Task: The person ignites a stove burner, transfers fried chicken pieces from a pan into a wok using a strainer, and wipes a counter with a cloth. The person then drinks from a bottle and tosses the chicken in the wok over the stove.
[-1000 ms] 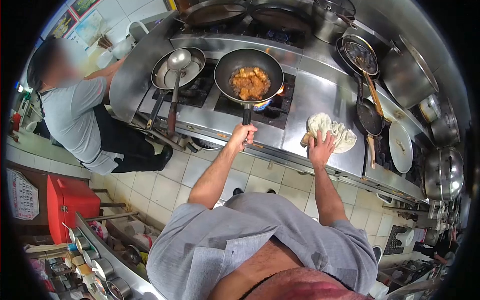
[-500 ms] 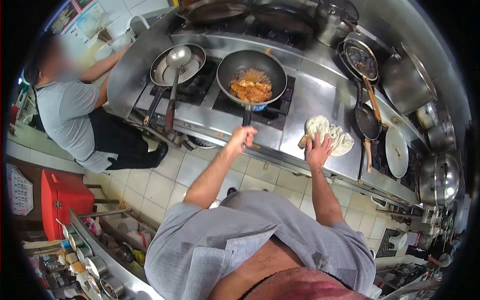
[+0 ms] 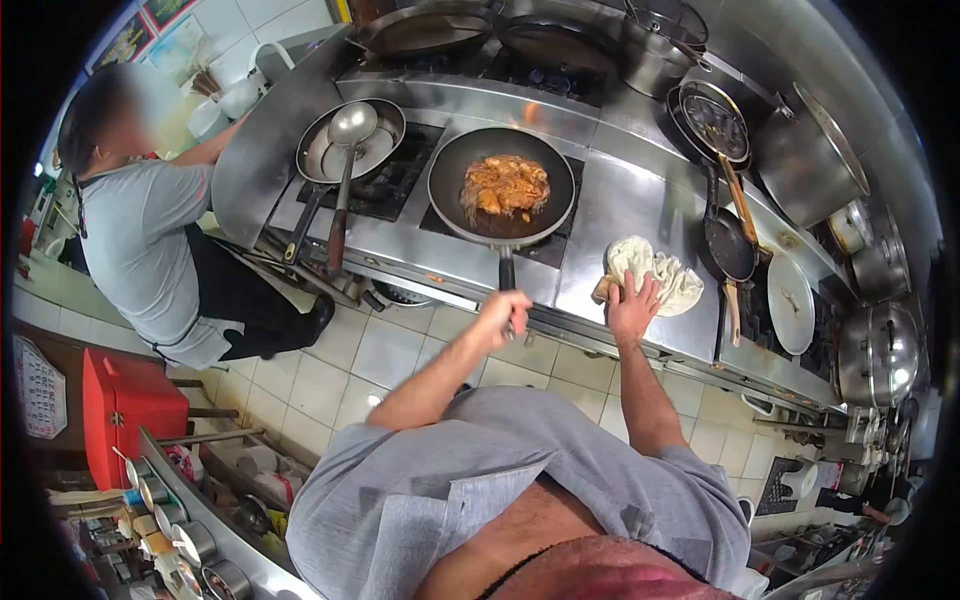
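Observation:
My left hand point(image 3: 503, 317) is closed round the black handle of a deep frying pan point(image 3: 452, 205), a wok-like one, over the front burner. Browned, saucy food point(image 3: 505, 186) lies in the middle of the pan; I cannot tell its kind. My right hand point(image 3: 633, 312) lies on a crumpled whitish cloth point(image 3: 672, 283) on the steel counter, fingers spread over it. A small brownish piece shows at the cloth's left edge.
Left of my pan, a second pan point(image 3: 312, 140) holds a ladle point(image 3: 353, 124). A person in grey point(image 3: 150, 235) stands at far left. Small pans point(image 3: 729, 245), a white oval dish point(image 3: 792, 300) and large pots point(image 3: 805, 165) line the right. Dark pans point(image 3: 425, 32) sit behind.
My left hand has drawn the pan nearer and tilted it differently; the food now lies spread out mid-pan. My right hand stays on the cloth. The other person's arm has shifted slightly.

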